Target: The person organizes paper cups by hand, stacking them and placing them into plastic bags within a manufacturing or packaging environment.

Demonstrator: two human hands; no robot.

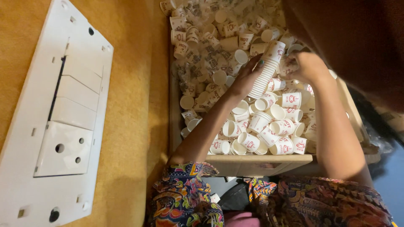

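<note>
White paper cups nested into a long stack sit clamped in the left hand, fingers wrapped round its lower half. The right hand meets the stack's top end, closed on a single cup. Under the stack, loose cups fill a wooden box; clear-wrapped ones lie left of it. A white switch plate lies well left. A dark shape above blocks the box's far corner.

— What colours are the paper cups?
— White with red print, stack of cups too.
— The sleeves?
— Multicoloured paisley-floral.
— And the wall?
— Mustard yellow, with a white switch plate. The box is pale tan.
</note>
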